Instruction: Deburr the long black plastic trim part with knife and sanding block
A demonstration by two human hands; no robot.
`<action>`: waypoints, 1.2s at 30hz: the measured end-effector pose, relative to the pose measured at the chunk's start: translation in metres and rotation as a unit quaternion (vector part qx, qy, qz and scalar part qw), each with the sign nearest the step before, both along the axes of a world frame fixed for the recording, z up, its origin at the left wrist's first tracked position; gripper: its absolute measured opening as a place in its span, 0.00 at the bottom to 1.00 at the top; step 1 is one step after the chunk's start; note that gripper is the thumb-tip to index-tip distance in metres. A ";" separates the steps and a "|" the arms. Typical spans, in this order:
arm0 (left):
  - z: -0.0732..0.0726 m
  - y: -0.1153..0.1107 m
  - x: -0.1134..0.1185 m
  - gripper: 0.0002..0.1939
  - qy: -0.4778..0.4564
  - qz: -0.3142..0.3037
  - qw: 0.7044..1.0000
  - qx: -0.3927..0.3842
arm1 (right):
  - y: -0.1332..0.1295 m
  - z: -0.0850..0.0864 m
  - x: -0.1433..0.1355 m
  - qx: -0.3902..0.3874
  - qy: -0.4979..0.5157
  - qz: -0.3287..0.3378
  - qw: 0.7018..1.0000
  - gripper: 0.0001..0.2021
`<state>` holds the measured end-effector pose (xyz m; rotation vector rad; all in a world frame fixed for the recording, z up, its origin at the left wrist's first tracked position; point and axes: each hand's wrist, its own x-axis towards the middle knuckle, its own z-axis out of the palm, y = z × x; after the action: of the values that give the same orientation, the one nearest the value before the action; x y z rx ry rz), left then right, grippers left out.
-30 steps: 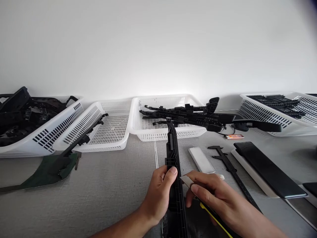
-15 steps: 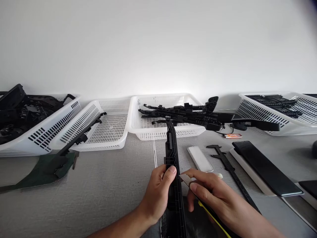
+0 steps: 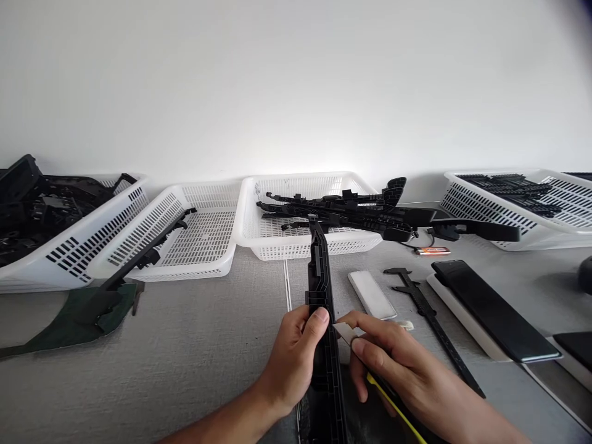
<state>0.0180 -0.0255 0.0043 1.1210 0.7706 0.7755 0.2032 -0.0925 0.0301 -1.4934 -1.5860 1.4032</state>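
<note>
My left hand is closed around a long black plastic trim piece, its thumb lying on the ribbed face. The piece points away from me, and its near end runs out of the bottom of the view. In my right hand is a utility knife with a black and yellow handle. Its bare blade reaches toward the trim's right edge, near my left thumb; whether it touches the edge I cannot tell.
Behind the hands, a white basket holds several similar black parts. Another white basket, at left, has one part leaning across its rim. To the right lie a white block, a caliper, a phone and a lighter.
Very little differs. The whole view has shifted slightly; both hands keep their grips, and the blade stays beside the trim's right edge.
</note>
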 end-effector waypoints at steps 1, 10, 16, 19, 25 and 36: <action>0.000 0.000 0.000 0.29 0.002 0.000 1.000 0.001 | -0.001 -0.002 0.000 -0.016 0.011 -0.003 1.000 0.31; 0.003 -0.002 0.000 0.27 -0.001 -0.017 1.000 0.004 | 0.003 0.007 -0.009 -0.042 0.024 -0.007 0.999 0.36; 0.002 -0.002 0.001 0.27 0.014 -0.014 1.000 -0.001 | 0.005 0.010 -0.012 -0.027 0.014 -0.016 0.999 0.32; 0.001 -0.002 0.000 0.28 0.022 -0.013 1.000 -0.001 | 0.004 0.008 -0.012 -0.022 0.019 -0.019 0.999 0.30; 0.001 -0.002 0.000 0.28 0.022 -0.011 1.000 0.000 | 0.004 0.007 -0.011 -0.027 0.024 -0.016 0.999 0.26; 0.000 0.001 0.000 0.27 0.013 -0.016 1.000 0.000 | 0.006 0.008 -0.014 -0.022 0.012 -0.010 1.000 0.26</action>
<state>0.0183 -0.0249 0.0043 1.1432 0.7718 0.7360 0.1895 -0.0867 0.0381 -1.5090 -1.5313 1.4477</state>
